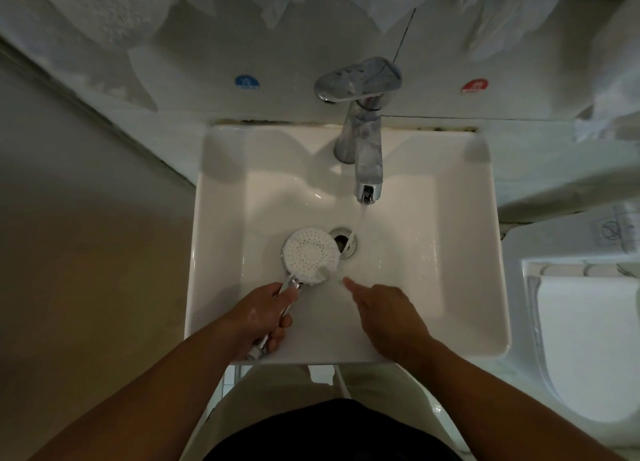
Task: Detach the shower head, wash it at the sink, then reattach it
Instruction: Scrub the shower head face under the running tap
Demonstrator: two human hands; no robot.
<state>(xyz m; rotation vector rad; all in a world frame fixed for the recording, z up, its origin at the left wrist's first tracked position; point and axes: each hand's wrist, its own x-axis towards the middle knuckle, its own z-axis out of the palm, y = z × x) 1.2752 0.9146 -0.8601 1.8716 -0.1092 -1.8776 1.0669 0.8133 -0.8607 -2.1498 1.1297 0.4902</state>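
The shower head (310, 254), a round white face with many small holes on a chrome handle, lies face up over the basin of the white square sink (464, 252). My left hand (263, 317) grips its chrome handle near the sink's front edge. Just right of the head is my right hand (384, 308), fingers curled and index finger pointing toward the head's lower rim, with nothing in it. Water runs from the chrome faucet (367, 162) onto the drain (344, 244), just right of the shower head.
A blue cold sticker (247, 82) and a red hot sticker (474, 86) mark the wall behind the faucet. White towels (104, 13) hang above. A white toilet (585, 339) stands to the right. Tan floor lies left of the sink.
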